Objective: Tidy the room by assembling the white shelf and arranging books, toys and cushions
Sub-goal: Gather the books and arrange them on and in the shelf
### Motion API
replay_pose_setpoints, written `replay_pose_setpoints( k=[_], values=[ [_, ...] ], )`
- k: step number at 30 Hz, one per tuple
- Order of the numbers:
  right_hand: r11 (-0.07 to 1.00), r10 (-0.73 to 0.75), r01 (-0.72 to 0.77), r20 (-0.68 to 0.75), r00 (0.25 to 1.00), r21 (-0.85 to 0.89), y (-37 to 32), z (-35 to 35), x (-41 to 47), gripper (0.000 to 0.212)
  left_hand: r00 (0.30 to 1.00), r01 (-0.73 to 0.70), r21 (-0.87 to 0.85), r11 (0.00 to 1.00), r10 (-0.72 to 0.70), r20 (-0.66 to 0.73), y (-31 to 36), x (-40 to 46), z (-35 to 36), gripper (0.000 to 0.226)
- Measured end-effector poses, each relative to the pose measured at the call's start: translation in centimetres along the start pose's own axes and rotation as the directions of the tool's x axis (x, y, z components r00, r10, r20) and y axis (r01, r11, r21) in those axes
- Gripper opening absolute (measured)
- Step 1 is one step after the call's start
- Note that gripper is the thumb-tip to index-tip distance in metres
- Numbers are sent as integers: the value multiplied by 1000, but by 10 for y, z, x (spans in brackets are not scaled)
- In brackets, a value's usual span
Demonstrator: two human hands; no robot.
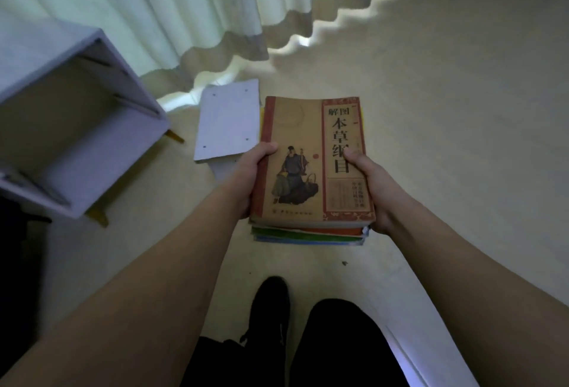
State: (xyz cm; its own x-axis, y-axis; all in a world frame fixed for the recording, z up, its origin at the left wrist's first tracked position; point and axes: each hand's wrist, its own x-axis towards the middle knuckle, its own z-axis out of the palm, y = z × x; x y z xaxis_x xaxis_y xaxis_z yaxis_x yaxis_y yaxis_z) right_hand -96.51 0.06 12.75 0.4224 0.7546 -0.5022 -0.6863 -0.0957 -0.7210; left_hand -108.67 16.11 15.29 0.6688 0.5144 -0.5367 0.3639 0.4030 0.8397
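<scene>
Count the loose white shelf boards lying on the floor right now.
2 visible: one white board with peg holes flat on the floor left of the held book stack, and a second board partly under it, behind the left hand. More may be hidden.

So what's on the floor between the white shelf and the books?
In the head view, a loose white board with small holes lies between the white shelf and the books.

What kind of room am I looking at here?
Most likely a room in a home, perhaps a living room or bedroom. Long pale curtains hang down to a plain light floor, a small white shelf stands at the left, and both hands hold a stack of books.
</scene>
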Motion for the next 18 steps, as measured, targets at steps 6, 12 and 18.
replay_pose_setpoints(
  k=[6,12,18],
  values=[
    [993,59,-42,161,985,-107,-25,77,9,35,989,-76,-92,993,63,-135,37,-49,-57,42],
    [987,89,-49,270,959,-152,-35,146,5,37,957,-133,-97,986,102,-271,56,-102,-107,44],
    [983,106,-44,354,929,-181,-22,215,5,36,899,-224,-162,961,139,-416,66,-145,-156,32]
  ],
)
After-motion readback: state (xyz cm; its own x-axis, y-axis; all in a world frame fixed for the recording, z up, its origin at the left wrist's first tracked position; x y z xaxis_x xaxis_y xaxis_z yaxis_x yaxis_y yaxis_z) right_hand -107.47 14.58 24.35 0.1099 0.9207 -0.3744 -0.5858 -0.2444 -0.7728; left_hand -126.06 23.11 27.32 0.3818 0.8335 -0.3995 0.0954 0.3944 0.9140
